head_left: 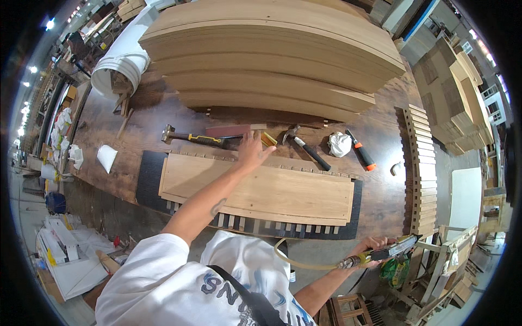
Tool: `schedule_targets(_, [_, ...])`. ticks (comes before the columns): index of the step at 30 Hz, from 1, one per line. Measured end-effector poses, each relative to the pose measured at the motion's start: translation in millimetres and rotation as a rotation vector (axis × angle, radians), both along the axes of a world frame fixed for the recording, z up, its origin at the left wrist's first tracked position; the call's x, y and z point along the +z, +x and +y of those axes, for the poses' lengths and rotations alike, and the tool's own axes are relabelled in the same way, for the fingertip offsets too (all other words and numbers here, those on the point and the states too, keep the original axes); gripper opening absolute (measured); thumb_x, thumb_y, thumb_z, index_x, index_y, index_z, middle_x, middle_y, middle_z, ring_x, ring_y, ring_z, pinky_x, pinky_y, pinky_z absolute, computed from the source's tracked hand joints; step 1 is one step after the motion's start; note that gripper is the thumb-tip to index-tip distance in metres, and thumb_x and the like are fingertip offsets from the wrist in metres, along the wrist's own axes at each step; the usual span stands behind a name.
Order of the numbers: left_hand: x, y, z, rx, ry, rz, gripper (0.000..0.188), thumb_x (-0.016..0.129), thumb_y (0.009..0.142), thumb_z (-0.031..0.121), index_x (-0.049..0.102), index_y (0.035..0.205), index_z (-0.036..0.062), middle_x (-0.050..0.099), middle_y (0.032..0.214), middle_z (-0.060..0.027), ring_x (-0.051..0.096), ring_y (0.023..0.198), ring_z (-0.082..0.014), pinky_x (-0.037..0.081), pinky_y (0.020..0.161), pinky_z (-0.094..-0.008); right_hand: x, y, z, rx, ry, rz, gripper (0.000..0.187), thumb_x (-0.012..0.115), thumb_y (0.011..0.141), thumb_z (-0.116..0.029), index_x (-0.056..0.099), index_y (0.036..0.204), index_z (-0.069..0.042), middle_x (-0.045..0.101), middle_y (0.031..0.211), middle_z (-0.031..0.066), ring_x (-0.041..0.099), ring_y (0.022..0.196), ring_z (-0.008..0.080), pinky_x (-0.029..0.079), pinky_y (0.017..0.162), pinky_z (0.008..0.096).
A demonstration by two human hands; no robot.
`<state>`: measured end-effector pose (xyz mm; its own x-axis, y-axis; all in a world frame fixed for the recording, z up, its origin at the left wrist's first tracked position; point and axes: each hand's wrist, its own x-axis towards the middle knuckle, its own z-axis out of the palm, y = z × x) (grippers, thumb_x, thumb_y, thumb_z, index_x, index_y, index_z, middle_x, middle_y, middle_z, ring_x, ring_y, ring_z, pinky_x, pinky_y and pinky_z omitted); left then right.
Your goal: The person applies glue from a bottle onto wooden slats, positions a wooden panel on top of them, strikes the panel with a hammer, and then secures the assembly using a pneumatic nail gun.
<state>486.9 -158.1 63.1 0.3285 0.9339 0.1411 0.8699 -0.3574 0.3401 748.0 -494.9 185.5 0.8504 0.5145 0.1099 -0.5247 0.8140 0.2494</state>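
Holding one hosed tool [391, 250] are right fingers [377, 240]; whether left fingers [250, 139], near two hammers [199, 139] [311, 152], grip, I cannot tell.

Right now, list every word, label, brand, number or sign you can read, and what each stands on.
White shirt: large dark lettering beside a black strap; I leave its wording uncopied.
Green package near the right hand: light marks, too small to read.
Tool in that hand: any marking is too small to make out.
No other wording is legible.
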Motion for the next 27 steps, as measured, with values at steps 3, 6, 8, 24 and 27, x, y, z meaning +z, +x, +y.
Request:
schedule_targets(3, [5.1,26.9,3.3,0.034,0.042,0.0,0.068,0.072,0.085,0.045,0.053,0.133,0.0013,0.053,0.126,-0.02,0.046,0.125,-0.0358,0.039,0.104,-0.0527,-0.1,-1.0,1.9,0.069,0.048,-0.02,0.047,0.068,0.09,-0.03,0.056,0.133,-0.013,0.04,0.071,-0.0064,0.033,0.053,0.0019,0.029,0.051,0.0191])
schedule_targets(6, [10.1,37.9,-0.1,-0.12,-0.081,0.059,0.067,0.074,0.082,0.046,0.056,0.131,0.0038,0.054,0.124,-0.0165,0.044,0.127,-0.0347,0.04,0.103,-0.05,2.1,4.9,-5.7,0.119,-0.182,-0.067,0.049,0.065,0.091,-0.04,0.057,0.133,-0.016,0.062,0.088,0.0034,0.047,0.055,0.0062,0.037,0.056,0.0232])
schedule_targets(8, [11.2,40.7,-3.7,-0.163,-0.109,0.104,0.044,0.072,0.084,0.034,0.067,0.118,0.0076,0.058,0.118,-0.0144,0.053,0.115,-0.0337,0.045,0.097,-0.0451,8.4,8.8,-6.3,0.219,-0.07,-0.097,0.048,0.061,0.092,-0.047,0.058,0.133,-0.022,0.071,0.095,0.0102,0.053,0.056,0.0087,0.041,0.059,0.0231])
schedule_targets(24, [281.4,139.4,-126.1,-1.133,-0.657,-0.727,0.016,0.048,0.1,0.016,0.053,0.108,0.0027,0.065,0.113,-0.0181,0.063,0.105,-0.0305,0.047,0.096,-0.0451,16.7,31.9,21.9,0.419,-0.04,-0.053,0.072,0.051,0.093,-0.064,0.053,0.129,-0.001,0.048,0.063,0.0012,0.047,0.046,0.0091,0.038,0.041,0.0225])
schedule_targets(27, [316.6,148.1,-166.4,-1.438,-0.578,-0.526,0.026,0.052,0.093,0.009,0.053,0.119,0.0047,0.058,0.131,-0.0194,0.056,0.123,-0.0365,0.039,0.108,-0.0524,22.8,33.8,28.0,0.433,-0.003,-0.067,0.073,0.05,0.094,-0.063,0.05,0.131,0.0,0.05,0.066,0.0025,0.045,0.045,0.0091,0.037,0.041,0.0228])
